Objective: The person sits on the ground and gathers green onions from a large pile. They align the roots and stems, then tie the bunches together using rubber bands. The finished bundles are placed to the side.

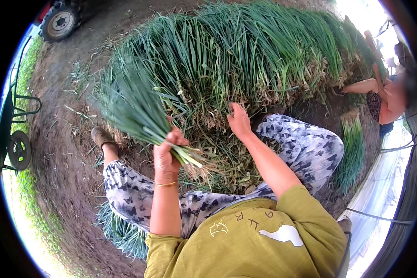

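My left hand [167, 150] is closed around the lower stems of a bunch of scallions [139, 104]. Its long green leaves fan out to the upper left, blurred at the tips, while the pale stem ends and brown roots point to the lower right. Apart from that bunch, my right hand [239, 121] has its fingers curled by the root ends of the big scallion heap [245, 51]; whatever it pinches, if anything, is hidden. Loose green and dry leaf scraps [222, 160] cover the ground between my legs.
Behind my left leg lies another pile of scallions [125, 231], and one more bundle [350, 153] is beyond my right knee. A person [391, 99] sits at the far right. A tractor wheel [60, 23] and a wheeled cart [19, 148] stand at the left.
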The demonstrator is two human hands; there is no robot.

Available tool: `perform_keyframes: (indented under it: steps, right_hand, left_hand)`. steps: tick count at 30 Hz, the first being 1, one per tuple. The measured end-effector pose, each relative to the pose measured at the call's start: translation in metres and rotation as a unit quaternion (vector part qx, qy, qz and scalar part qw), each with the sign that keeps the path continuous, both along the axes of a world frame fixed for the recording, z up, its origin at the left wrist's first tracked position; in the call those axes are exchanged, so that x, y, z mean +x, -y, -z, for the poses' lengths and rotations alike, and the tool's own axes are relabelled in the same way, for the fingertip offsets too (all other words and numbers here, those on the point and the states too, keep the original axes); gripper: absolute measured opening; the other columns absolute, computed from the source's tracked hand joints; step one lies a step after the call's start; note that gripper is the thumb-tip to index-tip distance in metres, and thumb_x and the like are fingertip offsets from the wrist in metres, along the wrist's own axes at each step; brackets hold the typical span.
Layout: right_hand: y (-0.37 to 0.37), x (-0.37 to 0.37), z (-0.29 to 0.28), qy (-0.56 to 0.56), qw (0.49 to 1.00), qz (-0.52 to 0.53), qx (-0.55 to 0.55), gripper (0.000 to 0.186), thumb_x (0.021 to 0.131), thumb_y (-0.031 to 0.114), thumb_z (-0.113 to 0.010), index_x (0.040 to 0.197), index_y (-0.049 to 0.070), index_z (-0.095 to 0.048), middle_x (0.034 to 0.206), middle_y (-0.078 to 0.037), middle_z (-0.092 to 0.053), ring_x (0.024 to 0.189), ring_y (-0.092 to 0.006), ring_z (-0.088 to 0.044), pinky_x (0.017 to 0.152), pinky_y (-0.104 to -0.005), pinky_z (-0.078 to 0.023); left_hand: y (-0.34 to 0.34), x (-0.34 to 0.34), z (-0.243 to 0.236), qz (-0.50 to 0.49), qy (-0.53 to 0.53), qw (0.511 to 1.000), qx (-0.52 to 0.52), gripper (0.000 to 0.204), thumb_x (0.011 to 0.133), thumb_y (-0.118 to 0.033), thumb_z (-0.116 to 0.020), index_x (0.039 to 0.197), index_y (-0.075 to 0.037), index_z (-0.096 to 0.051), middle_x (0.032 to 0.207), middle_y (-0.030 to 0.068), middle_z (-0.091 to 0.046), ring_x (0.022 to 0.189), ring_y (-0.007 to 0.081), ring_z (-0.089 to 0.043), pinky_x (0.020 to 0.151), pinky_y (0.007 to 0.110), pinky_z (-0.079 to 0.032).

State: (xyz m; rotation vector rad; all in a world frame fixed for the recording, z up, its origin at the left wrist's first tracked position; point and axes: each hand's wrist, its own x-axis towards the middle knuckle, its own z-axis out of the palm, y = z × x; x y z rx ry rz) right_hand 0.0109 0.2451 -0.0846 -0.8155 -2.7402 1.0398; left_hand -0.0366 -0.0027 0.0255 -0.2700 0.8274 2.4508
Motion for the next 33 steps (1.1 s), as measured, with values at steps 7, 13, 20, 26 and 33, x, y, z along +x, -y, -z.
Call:
perform_keyframes:
  steps: [7, 13, 20, 26, 33]
  right_hand:
    - [-0.019, -0.072, 0.036, 0.079, 0.990, 0.101, -0.053, 0.025, 0.081, 0.021, -0.064, 0.094, 0.000, -0.061, 0.092, -0.014, -0.063, 0.086, -0.0310, -0.060, 0.077, -0.0395, -0.045]
    - [0.039, -0.026, -0.024, -0.040, 0.979, -0.024, -0.199, 0.018, 0.076, 0.020, -0.067, 0.081, 0.004, -0.059, 0.062, -0.009, -0.060, 0.058, -0.0291, -0.059, 0.057, -0.0360, -0.046]
    - [0.084, 0.026, -0.078, -0.047, 0.975, -0.173, -0.129, 0.018, 0.077, 0.020, -0.068, 0.079, 0.006, -0.058, 0.067, -0.012, -0.061, 0.062, -0.0279, -0.061, 0.056, -0.0347, -0.046]
    - [0.085, 0.013, -0.065, 0.045, 0.769, -0.005, -0.637, 0.038, 0.087, 0.041, -0.061, 0.094, 0.003, -0.062, 0.088, -0.003, -0.063, 0.078, -0.0100, -0.058, 0.073, -0.0276, -0.047]
    - [0.096, 0.036, -0.086, -0.124, 0.646, 0.071, -0.750, 0.019, 0.094, 0.018, -0.051, 0.096, 0.000, -0.058, 0.084, -0.010, -0.063, 0.079, -0.0196, -0.064, 0.077, -0.0351, -0.053]
  left_hand:
    - [0.010, -0.021, 0.039, -0.024, 0.136, 0.967, 0.216, 0.025, 0.086, -0.016, -0.065, 0.104, -0.003, -0.055, 0.067, -0.0030, -0.039, 0.056, 0.0078, -0.037, 0.054, 0.022, -0.040]
    - [-0.015, -0.016, 0.052, 0.000, 0.145, 0.985, -0.093, 0.018, 0.082, -0.004, -0.065, 0.097, -0.002, -0.055, 0.099, 0.0156, -0.065, 0.078, 0.0201, -0.061, 0.058, 0.029, -0.050]
    - [-0.022, -0.003, 0.072, 0.068, 0.109, 0.964, -0.234, 0.020, 0.074, 0.005, -0.068, 0.092, 0.002, -0.059, 0.079, 0.0086, -0.064, 0.066, 0.0189, -0.062, 0.053, 0.030, -0.050]
    - [-0.020, 0.005, 0.064, 0.061, 0.113, 0.976, -0.174, 0.017, 0.076, 0.006, -0.066, 0.091, 0.002, -0.060, 0.082, 0.0097, -0.065, 0.070, 0.0205, -0.063, 0.065, 0.033, -0.054]
    - [-0.002, -0.006, 0.078, -0.057, 0.185, 0.969, -0.152, 0.008, 0.079, 0.001, -0.066, 0.085, 0.003, -0.062, 0.076, 0.0107, -0.064, 0.059, 0.0185, -0.059, 0.053, 0.029, -0.049]
